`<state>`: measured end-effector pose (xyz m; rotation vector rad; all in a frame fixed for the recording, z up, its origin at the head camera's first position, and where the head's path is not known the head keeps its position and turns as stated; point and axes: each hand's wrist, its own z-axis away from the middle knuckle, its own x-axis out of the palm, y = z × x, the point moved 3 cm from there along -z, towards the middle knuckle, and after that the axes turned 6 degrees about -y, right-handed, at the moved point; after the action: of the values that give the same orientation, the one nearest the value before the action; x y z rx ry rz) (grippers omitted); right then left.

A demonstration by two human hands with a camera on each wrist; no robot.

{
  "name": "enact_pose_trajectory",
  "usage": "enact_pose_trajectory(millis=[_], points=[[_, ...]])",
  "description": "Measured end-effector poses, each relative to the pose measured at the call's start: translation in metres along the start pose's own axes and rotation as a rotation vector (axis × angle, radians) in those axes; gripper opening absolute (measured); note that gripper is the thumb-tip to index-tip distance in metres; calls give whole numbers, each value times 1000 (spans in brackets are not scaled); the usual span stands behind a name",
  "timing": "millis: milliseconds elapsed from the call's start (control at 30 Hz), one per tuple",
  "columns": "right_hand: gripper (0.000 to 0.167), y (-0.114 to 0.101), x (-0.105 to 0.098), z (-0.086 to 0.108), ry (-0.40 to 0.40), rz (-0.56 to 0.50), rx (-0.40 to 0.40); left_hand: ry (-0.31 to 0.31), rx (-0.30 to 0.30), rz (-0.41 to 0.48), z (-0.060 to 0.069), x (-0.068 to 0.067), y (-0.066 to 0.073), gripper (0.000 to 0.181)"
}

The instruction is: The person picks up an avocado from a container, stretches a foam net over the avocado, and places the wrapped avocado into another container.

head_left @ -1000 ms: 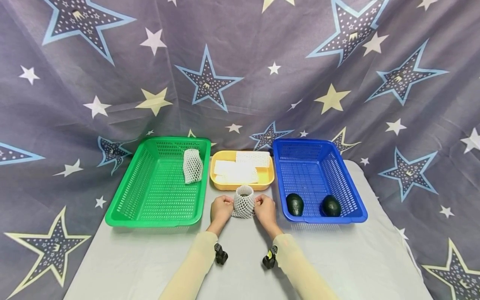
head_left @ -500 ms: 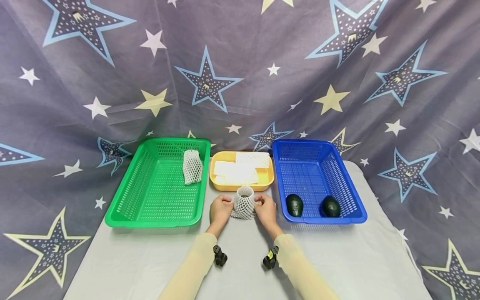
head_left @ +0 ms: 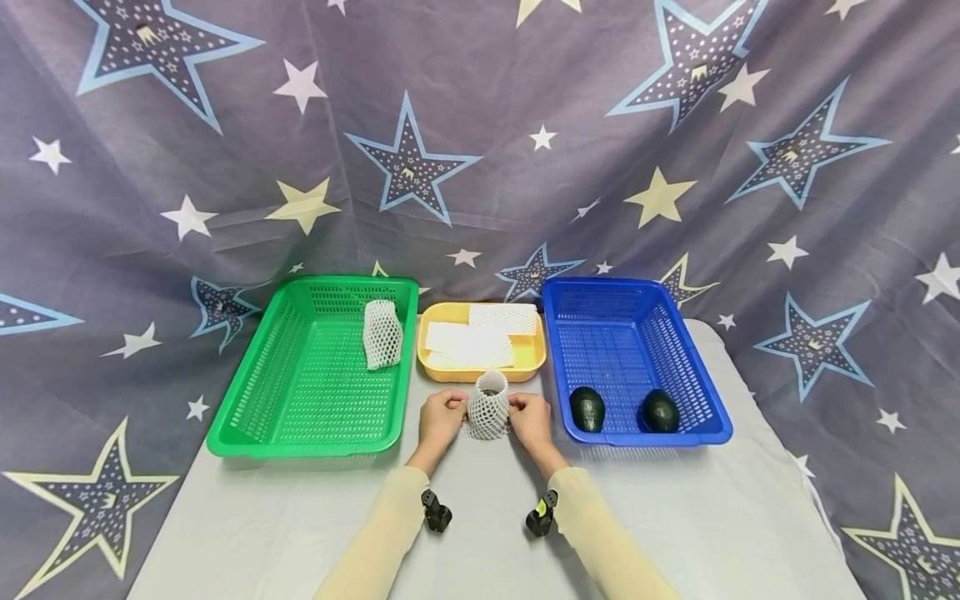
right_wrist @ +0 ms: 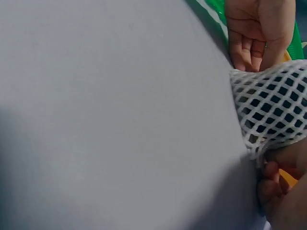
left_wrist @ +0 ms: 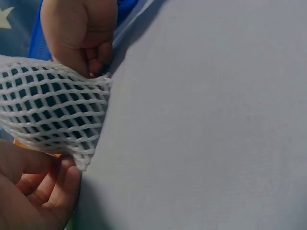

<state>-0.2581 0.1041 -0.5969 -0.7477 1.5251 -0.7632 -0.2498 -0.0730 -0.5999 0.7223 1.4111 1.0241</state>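
Observation:
A white foam net sleeve stands on the table in the head view, its round mouth upward. Through its mesh in the left wrist view shows a dark green avocado. My left hand pinches the sleeve's lower edge on the left side. On the opposite side, my right hand pinches the same lower edge between thumb and fingers. Both wrist views show the net stretched over the fruit, with its hem drawn out to small corners at the fingertips. Most of the avocado's surface lies behind the mesh.
At left, a green basket holds a net-wrapped item. A yellow tray with flat white foam nets stands just behind the hands. To the right, two avocados lie in a blue basket. A starry curtain hangs behind.
Both hands have stayed at the sleeve's lower edge. The sleeve's upper end leans slightly further right than a second ago. Baskets and their contents are unchanged.

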Motion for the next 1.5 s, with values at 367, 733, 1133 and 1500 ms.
enact_pose_trajectory(millis=[367, 733, 1133, 1500], points=[[18, -8, -2, 2, -94, -109, 19, -113, -46, 240, 7, -2, 4, 23], [19, -26, -9, 6, -117, -221, 97, -141, -159, 514, 11, -8, 16, 32], [12, -29, -17, 14, -217, -435, 138, -409, -110, 533, 20, -7, 9, 77], [11, -24, -15, 15, -327, -424, 94, -398, -110, 465, 22, -9, 2, 70]])
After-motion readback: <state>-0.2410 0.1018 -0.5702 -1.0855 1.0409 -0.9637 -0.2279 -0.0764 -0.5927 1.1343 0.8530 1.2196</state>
